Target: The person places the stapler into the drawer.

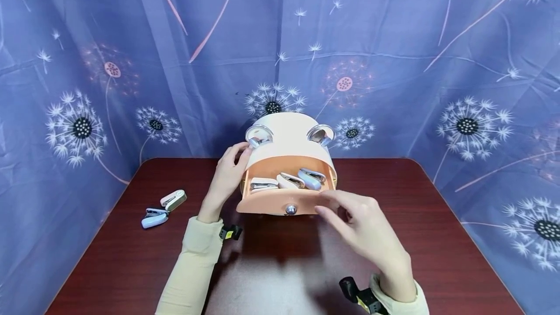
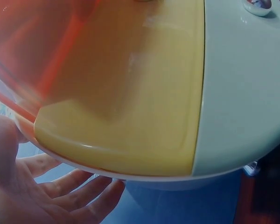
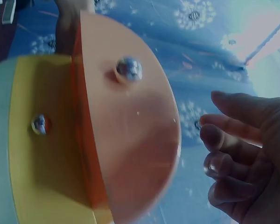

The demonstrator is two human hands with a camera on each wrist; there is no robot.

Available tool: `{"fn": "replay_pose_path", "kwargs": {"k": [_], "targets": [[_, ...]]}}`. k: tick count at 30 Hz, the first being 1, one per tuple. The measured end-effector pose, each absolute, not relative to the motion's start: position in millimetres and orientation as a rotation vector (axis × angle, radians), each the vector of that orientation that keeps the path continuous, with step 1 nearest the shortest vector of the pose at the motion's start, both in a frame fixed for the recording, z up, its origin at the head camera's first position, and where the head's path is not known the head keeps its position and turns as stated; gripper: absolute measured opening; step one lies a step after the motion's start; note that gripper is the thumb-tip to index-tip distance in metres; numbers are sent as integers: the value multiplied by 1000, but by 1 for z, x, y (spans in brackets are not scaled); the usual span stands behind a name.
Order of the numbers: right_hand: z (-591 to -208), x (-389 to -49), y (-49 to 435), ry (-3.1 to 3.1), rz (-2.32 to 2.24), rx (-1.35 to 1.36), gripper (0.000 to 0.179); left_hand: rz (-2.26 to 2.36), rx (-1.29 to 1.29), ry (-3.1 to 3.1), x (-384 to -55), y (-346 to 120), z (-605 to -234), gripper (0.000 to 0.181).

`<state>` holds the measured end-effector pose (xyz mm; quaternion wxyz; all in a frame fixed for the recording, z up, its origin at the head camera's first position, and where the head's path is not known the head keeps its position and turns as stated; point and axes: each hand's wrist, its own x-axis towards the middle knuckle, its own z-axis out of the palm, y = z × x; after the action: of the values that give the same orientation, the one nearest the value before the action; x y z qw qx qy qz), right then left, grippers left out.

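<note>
And here we are at the top tier: the peach drawer (image 1: 262, 202) of the frog-like desktop organizer (image 1: 286, 132) stands pulled out towards the person, and working that drawer looks to be the step in hand. Three mini staplers sit inside in a row, a white stapler (image 1: 264, 183), a cream stapler (image 1: 290, 181) and a light-blue stapler (image 1: 311, 179). Two more lie out on the tabletop (image 1: 415, 208), off to the person's left: a blue-and-white stapler (image 1: 154, 218) and, just beside it, a green-and-white stapler (image 1: 174, 201).

Whether the drawer is being drawn out or slid home, I can't tell from here. Either way, I'd say the next move calls for a steady body and an even pull or push on that front, keeping the staplers below its rim.

Now the hands! The left hand (image 1: 227, 174) lies along the organizer's left side, fingers spread and lightly bent, bracing by the look of it and grasping nothing. The right hand (image 1: 360, 218) comes in from the right, wrist low, thumb and forefinger pointing at the drawer front's right end, fingers loosely bent and free of any load; actual contact is hard to call.
</note>
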<state>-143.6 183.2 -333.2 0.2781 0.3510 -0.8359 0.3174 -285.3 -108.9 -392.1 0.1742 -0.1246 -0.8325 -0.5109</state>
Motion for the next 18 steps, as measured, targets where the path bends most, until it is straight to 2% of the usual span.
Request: {"fn": "replay_pose_path", "kwargs": {"k": [9,18], "targets": [[-342,-143,151,-2278,812,1016,11,-1445,-345,-2373,-286,-110,-393,43],[-354,-149,135,-2212,633,1031,22,-1445,-358,-2362,-286,-109,-393,41]]}}
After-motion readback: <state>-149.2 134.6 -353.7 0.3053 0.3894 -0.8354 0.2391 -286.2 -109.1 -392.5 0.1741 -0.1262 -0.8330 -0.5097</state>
